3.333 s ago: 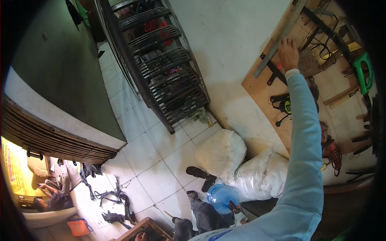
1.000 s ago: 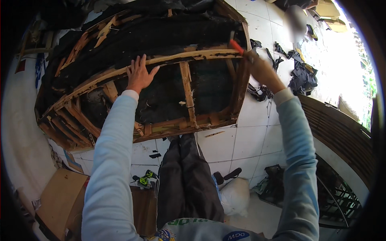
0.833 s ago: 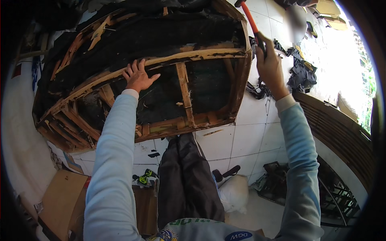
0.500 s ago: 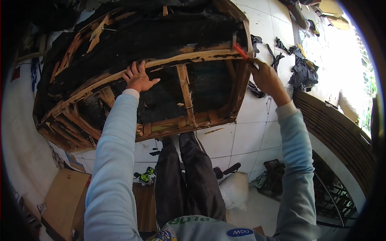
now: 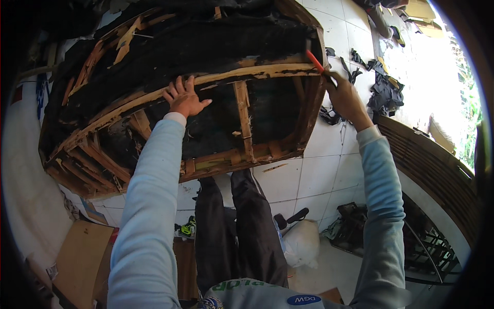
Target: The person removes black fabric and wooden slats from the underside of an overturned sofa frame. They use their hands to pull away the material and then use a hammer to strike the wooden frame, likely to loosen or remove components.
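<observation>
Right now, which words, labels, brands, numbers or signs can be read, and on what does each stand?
I point out lettering without copying it.
Blue oval patch on the grey shirt: pale letters, clear enough to read.
Same shirt's front: green letters, only partly visible.
Emblem at the lower edge: cut off, too small to read.
Wooden frame and red-handled tool: none visible.

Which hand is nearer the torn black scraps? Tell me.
Right. The right hand, gripping the hammer, is just left of the torn black scraps; the left hand is farther left, on the wooden rail.
</observation>
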Demonstrator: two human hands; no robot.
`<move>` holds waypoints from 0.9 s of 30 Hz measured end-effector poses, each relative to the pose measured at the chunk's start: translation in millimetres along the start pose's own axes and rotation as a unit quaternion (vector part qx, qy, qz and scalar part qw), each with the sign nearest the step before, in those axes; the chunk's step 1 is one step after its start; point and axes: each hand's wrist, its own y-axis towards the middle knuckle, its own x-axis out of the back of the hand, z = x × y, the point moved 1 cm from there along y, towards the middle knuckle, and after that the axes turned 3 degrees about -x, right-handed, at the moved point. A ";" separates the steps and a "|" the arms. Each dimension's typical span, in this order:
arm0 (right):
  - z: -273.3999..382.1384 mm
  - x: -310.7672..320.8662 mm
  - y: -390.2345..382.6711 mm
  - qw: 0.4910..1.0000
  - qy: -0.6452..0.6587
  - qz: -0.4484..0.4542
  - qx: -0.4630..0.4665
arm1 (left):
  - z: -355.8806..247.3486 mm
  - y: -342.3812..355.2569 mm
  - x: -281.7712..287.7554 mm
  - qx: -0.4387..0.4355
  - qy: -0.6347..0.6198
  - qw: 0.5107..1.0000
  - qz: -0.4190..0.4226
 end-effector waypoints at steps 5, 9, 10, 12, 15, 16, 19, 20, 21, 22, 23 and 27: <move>80.2 -42.1 -17.7 0.982 0.131 -0.064 0.118 | 8.6 -0.8 -11.6 -0.018 -0.015 0.999 -0.040; 116.7 -44.7 -7.1 0.992 0.118 0.024 0.032 | 22.8 -17.6 -23.7 -0.088 -0.062 0.977 -0.186; 119.3 -52.0 -13.9 0.984 0.142 -0.053 0.098 | 24.8 -24.8 -29.0 -0.107 -0.060 0.962 -0.244; 90.3 -80.1 -13.5 0.988 0.074 -0.005 0.135 | 22.5 -42.6 -42.0 -0.138 -0.119 0.940 -0.290; 134.6 -79.4 -17.1 0.995 0.049 0.036 0.081 | 41.4 -90.2 -95.4 -0.152 -0.189 0.925 -0.292; 159.9 -80.1 -22.7 0.994 0.083 0.010 0.076 | 52.9 -110.8 -123.1 -0.138 -0.222 0.929 -0.263; 191.5 -98.7 -29.9 0.980 0.130 -0.020 0.147 | 90.0 -177.7 -215.7 -0.087 -0.298 0.936 -0.169; 194.7 -106.2 -15.8 0.980 0.087 0.030 0.178 | 107.3 -198.0 -248.0 -0.060 -0.188 0.976 -0.091; 191.8 -113.1 -10.1 0.976 0.039 0.083 0.197 | 113.3 -206.7 -245.6 -0.097 -0.131 0.983 -0.080; 220.9 -107.2 -17.1 0.985 0.004 0.095 0.141 | 124.7 -221.2 -237.1 -0.126 -0.073 0.987 -0.066; 239.5 -109.2 -25.5 0.987 0.045 0.076 0.132 | 134.5 -232.3 -227.3 -0.150 -0.013 0.987 -0.057; 279.6 -136.1 -35.4 0.977 0.119 0.035 0.172 | 135.3 -247.0 -186.8 -0.139 -0.324 0.925 -0.145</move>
